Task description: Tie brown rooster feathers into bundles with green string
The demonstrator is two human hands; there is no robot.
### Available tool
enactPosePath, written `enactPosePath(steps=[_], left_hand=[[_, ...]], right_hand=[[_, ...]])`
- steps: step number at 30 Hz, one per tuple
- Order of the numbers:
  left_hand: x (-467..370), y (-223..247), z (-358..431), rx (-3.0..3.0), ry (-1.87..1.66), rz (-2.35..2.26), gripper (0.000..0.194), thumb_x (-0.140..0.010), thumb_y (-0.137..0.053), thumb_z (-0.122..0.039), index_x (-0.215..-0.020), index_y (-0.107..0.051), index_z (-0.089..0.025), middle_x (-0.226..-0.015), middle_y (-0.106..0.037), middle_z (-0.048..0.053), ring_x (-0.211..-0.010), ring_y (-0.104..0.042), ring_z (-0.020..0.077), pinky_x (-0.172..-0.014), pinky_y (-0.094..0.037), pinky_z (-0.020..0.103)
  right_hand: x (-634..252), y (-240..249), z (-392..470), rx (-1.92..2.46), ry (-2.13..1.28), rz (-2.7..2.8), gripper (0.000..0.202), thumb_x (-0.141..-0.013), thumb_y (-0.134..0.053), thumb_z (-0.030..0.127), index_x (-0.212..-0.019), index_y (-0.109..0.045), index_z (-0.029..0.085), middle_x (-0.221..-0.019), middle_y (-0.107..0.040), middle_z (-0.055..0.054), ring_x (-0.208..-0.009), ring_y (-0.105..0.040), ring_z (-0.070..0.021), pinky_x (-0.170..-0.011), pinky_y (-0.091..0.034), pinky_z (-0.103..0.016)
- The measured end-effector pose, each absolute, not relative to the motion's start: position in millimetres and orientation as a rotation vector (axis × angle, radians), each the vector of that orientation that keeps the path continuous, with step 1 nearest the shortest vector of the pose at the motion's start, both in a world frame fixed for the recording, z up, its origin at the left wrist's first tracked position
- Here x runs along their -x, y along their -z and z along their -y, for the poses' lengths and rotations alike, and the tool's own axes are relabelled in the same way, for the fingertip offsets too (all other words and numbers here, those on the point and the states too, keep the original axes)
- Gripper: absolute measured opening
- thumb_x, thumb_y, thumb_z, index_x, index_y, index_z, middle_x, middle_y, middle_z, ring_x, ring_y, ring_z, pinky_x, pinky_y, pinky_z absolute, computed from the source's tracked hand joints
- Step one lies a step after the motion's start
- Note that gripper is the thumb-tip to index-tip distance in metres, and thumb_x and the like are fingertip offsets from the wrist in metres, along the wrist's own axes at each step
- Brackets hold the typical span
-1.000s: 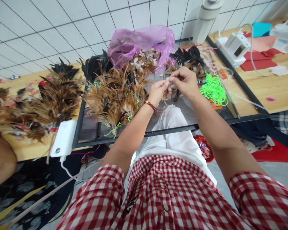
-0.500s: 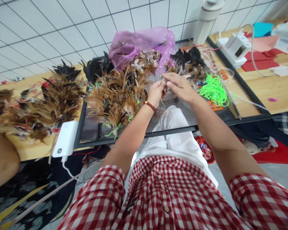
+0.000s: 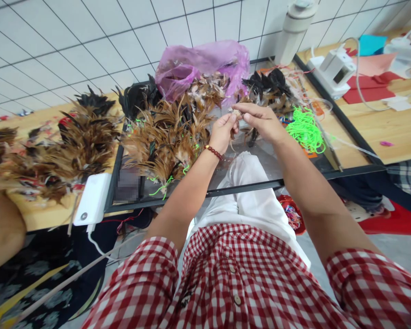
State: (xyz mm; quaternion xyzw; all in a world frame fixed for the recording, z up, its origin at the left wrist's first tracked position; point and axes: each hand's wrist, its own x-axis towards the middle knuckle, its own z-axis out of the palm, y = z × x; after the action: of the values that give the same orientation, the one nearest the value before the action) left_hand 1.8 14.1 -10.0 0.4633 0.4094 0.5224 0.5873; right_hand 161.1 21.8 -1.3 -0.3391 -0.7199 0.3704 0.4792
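My left hand (image 3: 223, 132) is closed with thumb and fingers pinched on a small bundle of feathers (image 3: 237, 114), pale at its top end. My right hand (image 3: 258, 119) is closed at the same bundle, fingertips against its upper end and touching the left hand. Thin darker strands hang below the fingers. Left of my hands lies a big heap of brown feathers (image 3: 171, 132), with bits of green cord in it. Black and brown feathers (image 3: 272, 89) lie beyond my right hand, and a tangle of bright green cord (image 3: 305, 130) sits to its right.
A black-framed clear tray (image 3: 246, 186) spans the bench edge over my lap. A pink plastic bag (image 3: 202, 59) stands behind the feathers. More feathers (image 3: 85, 137) and a white power bank (image 3: 93, 198) are at left. At right are a pale bottle (image 3: 294, 32) and a power strip (image 3: 330, 82).
The fingers of my right hand have shifted slightly, and more of the pale end of the bundle now shows between my hands. Both hands stay in the same place.
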Motion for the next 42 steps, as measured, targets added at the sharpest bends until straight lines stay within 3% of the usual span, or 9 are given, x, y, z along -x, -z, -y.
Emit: enactPosePath(steps=[7, 11, 15, 21, 28, 33, 39, 42], left_hand=[[-1, 16, -20, -1.051, -1.294, -0.986, 0.039, -0.096, -0.069, -0.046, -0.07, -0.057, -0.02, -0.058, -0.05, -0.005, -0.061, -0.055, 0.0078, -0.066, -0.046, 0.022], [-1, 14, -20, -1.043, -1.283, -1.011, 0.037, -0.097, -0.069, -0.043, -0.07, -0.058, -0.02, -0.058, -0.051, -0.005, -0.06, -0.055, 0.0078, -0.066, -0.046, 0.022], [-2, 12, -16, -1.075, -1.241, -0.968, 0.037, -0.096, -0.07, -0.043, -0.07, -0.059, -0.019, -0.058, -0.051, -0.006, -0.056, -0.052, 0.0061, -0.062, -0.045, 0.021], [-3, 10, -12, -1.174, -1.183, -0.978, 0.037, -0.095, -0.07, -0.048, -0.073, -0.065, -0.019, -0.056, -0.052, -0.005, -0.055, -0.051, 0.0066, -0.059, -0.045, 0.02], [0, 8, -12, -1.208, -1.144, -0.982, 0.03, -0.093, -0.074, -0.032, -0.069, -0.064, -0.018, -0.053, -0.05, -0.006, -0.054, -0.048, 0.0066, -0.059, -0.039, 0.02], [2, 1, -7, -1.236, -1.045, -0.913, 0.027, -0.092, -0.075, -0.027, -0.07, -0.062, -0.018, -0.057, -0.055, -0.005, -0.056, -0.052, 0.0068, -0.062, -0.042, 0.021], [5, 0, -6, -1.112, -0.923, -0.823, 0.033, -0.091, -0.077, -0.038, -0.072, -0.06, -0.018, -0.058, -0.051, -0.005, -0.053, -0.051, 0.0074, -0.059, -0.044, 0.023], [4, 1, -5, -1.037, -0.903, -0.8, 0.034, -0.092, -0.075, -0.038, -0.072, -0.059, -0.018, -0.055, -0.045, -0.007, -0.051, -0.047, 0.0059, -0.058, -0.044, 0.022]], right_hand=[[-163, 11, -29, 0.782, -1.074, 1.777, 0.061, -0.075, -0.087, 0.055, -0.131, -0.075, 0.033, -0.141, -0.072, -0.005, -0.133, -0.063, -0.0275, -0.112, -0.054, -0.047], [-162, 20, -35, 0.817, -0.998, 1.706, 0.053, -0.076, -0.087, 0.049, -0.126, -0.077, 0.032, -0.133, -0.075, -0.004, -0.126, -0.067, -0.0258, -0.111, -0.055, -0.048], [-162, 22, -37, 0.845, -0.908, 1.64, 0.043, -0.077, -0.087, 0.049, -0.114, -0.081, 0.03, -0.121, -0.078, -0.004, -0.114, -0.072, -0.0236, -0.11, -0.056, -0.047], [-164, 19, -38, 0.871, -0.865, 1.578, 0.047, -0.069, -0.092, 0.051, -0.109, -0.082, 0.029, -0.112, -0.079, -0.004, -0.102, -0.072, -0.0225, -0.1, -0.06, -0.047], [-166, 13, -35, 0.868, -0.85, 1.626, 0.039, -0.065, -0.095, 0.051, -0.09, -0.083, 0.024, -0.084, -0.072, -0.002, -0.084, -0.069, -0.0182, -0.083, -0.059, -0.037], [-166, 8, -33, 0.894, -0.795, 1.583, 0.038, -0.069, -0.092, 0.054, -0.069, -0.074, 0.021, -0.072, -0.067, -0.001, -0.072, -0.064, -0.0155, -0.076, -0.056, -0.034], [-163, 5, -28, 0.944, -0.9, 1.552, 0.044, -0.068, -0.09, 0.06, -0.067, -0.069, 0.021, -0.061, -0.061, 0.001, -0.063, -0.06, -0.0145, -0.064, -0.053, -0.032], [-162, 6, -28, 0.934, -0.95, 1.553, 0.047, -0.07, -0.088, 0.064, -0.068, -0.07, 0.02, -0.061, -0.063, 0.0, -0.065, -0.062, -0.0155, -0.068, -0.055, -0.033]])
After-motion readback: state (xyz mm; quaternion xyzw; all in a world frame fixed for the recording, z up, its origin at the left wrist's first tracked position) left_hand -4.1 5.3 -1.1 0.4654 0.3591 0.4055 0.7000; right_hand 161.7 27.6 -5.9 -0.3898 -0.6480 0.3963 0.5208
